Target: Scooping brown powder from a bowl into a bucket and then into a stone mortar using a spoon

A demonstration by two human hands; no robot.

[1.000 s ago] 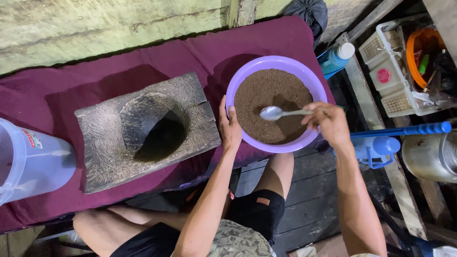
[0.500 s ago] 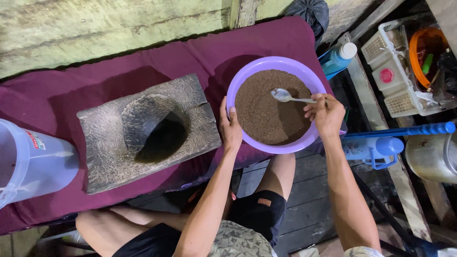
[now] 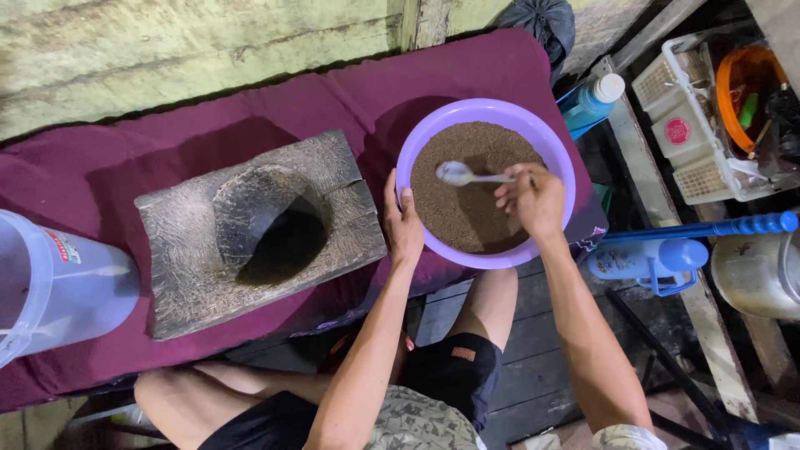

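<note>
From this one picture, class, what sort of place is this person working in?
Probably a simple home work area at floor level: a carved wooden mortar block on a maroon cloth, dark floor planks, and crates of household items beside.

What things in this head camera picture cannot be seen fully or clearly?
- Head view: the clear plastic container is cut off by the left edge.
- The hollow of the wooden mortar is in deep shadow; its bottom cannot be seen.
- The spoon handle end is hidden inside the right hand.
- The purple bowl depth is hidden by the brown powder.
- The metal pot is cut off by the right edge.
</note>
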